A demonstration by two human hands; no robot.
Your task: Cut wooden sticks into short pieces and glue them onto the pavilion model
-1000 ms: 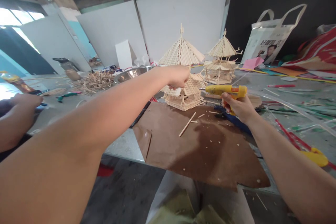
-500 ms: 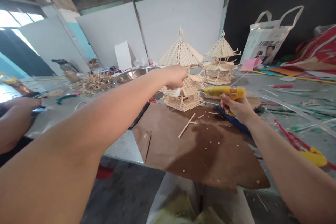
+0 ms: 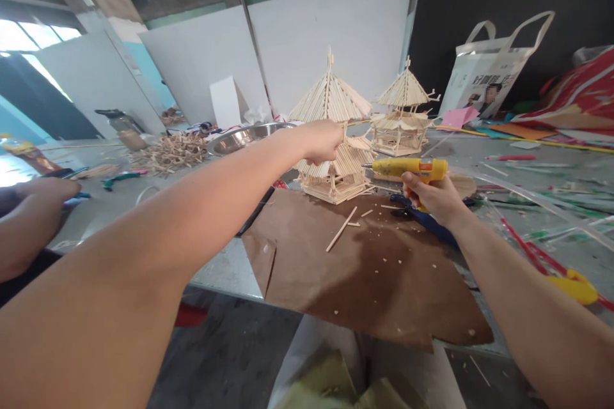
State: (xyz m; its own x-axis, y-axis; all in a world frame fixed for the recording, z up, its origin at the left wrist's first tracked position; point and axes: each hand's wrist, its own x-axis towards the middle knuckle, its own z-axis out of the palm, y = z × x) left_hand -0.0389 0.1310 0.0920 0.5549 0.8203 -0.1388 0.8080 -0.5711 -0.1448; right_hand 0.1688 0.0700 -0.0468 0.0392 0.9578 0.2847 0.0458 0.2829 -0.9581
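My left hand is closed, its fingers curled in front of the larger wooden-stick pavilion, between the upper roof and the lower one. Whatever the fingertips pinch is hidden behind the hand. In my right hand is a yellow hot glue gun, gripped by its handle. The nozzle points left, close to the pavilion's lower roof. Loose sticks and small scraps lie on the brown board below.
A smaller stick pavilion stands behind on the right. A metal bowl and a pile of sticks are at the back left. Blue-handled pliers lie beside the board. Another person's hand is at far left, near green-handled pliers.
My left hand has shifted very slightly at the pavilion. The other person's hand at far left has moved a little to the right. The glue gun stays in place.
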